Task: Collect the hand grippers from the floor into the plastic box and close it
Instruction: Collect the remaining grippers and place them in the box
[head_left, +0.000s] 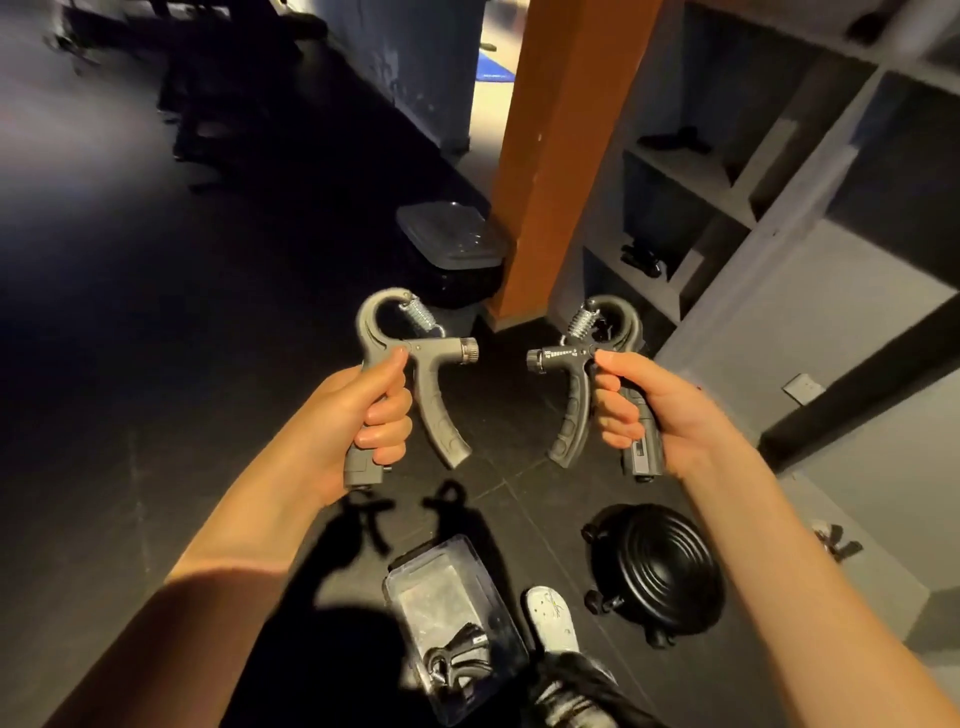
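Aloft, left-hand gripper (418, 347), right-hand gripper (574, 405) — scale (563, 354) illegible

Single head-worn cam, wide-angle — tilted forward and down, left hand (358, 421) and right hand (649, 410) close up mid-frame, floor (130, 415) farther below — straight lines bow at the edges.

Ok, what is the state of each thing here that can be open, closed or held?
Left hand gripper: held by left hand, handles spread.
Right hand gripper: held by right hand, handles spread.
Plastic box: on floor, open, dark items inside.
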